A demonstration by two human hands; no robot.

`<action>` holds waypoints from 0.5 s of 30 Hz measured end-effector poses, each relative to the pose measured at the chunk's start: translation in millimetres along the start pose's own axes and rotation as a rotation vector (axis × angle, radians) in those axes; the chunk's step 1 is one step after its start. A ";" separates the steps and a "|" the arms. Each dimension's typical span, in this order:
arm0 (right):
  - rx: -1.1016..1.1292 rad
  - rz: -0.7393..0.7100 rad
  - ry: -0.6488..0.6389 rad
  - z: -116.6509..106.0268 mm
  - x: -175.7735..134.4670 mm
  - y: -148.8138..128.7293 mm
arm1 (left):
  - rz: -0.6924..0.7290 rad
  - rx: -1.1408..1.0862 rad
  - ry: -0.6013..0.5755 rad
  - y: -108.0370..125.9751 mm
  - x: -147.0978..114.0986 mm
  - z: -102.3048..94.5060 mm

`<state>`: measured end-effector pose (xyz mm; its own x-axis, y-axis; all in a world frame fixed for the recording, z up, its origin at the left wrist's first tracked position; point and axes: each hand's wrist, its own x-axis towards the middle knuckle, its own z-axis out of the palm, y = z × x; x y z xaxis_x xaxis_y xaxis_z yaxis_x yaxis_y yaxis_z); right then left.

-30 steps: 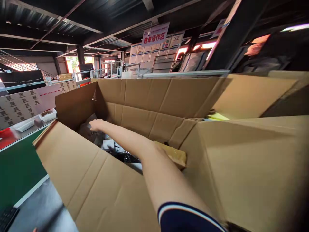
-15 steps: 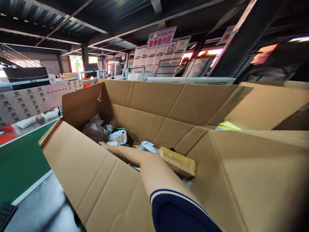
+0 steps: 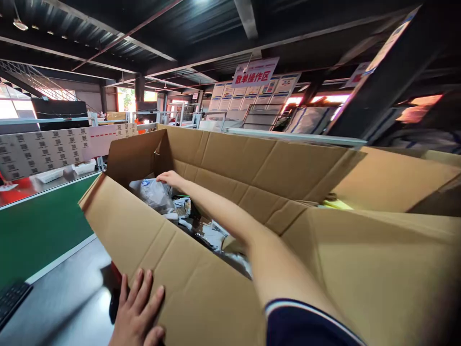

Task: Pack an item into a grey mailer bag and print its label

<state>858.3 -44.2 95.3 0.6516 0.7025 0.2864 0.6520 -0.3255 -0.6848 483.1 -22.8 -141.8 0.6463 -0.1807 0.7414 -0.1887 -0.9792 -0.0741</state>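
A big open cardboard box [image 3: 201, 293] stands right in front of me, partly filled with several bagged parcels. My right hand [image 3: 171, 179] reaches deep into its far left corner and grips the top of a clear plastic parcel bag [image 3: 153, 193], lifting it above the pile. My left hand [image 3: 139, 312] rests flat against the outside of the box's near wall, fingers spread, holding nothing. Dark and white packets [image 3: 201, 230] lie under my right forearm.
A green conveyor belt [image 3: 36, 230] runs at the left, with a grey table surface [image 3: 65, 302] and a keyboard corner [image 3: 10, 300] beside it. A panel of QR labels [image 3: 43, 151] lines the far side. Another cardboard box [image 3: 396, 178] stands at the right.
My right hand rose from low in the box and now holds a clear bag at the far left corner. My left hand came into view against the box wall.
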 end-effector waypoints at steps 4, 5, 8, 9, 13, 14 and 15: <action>-0.113 -0.136 -0.064 -68.3 -23.3 -79.5 | -0.049 -0.175 -0.079 -3.8 -8.4 -25.3; -0.165 -0.247 -0.067 -79.7 -37.9 -106.6 | -0.105 -0.274 -0.070 -7.0 -11.0 -35.2; -0.312 -0.523 -0.055 -93.7 -95.4 -197.0 | -0.379 -0.586 0.077 -28.7 -16.8 -77.8; -0.339 -0.595 -0.037 -91.4 -116.0 -226.8 | -0.488 -0.673 0.182 -39.2 -18.3 -95.8; -0.231 -0.872 -0.007 -47.3 -183.4 -322.1 | -0.813 -0.930 0.637 -76.2 -38.2 -166.9; -0.193 -0.915 -0.080 -27.2 -193.9 -338.3 | -0.891 -0.978 0.712 -80.1 -50.4 -180.4; -0.173 -0.944 -0.187 -3.3 -201.3 -351.5 | -0.977 -1.007 0.779 -81.3 -65.9 -191.2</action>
<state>499.3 -73.4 280.6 -0.2294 0.8063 0.5452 0.9318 0.3439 -0.1164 314.5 86.3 -57.1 0.3487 0.8452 0.4051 -0.5399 -0.1722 0.8239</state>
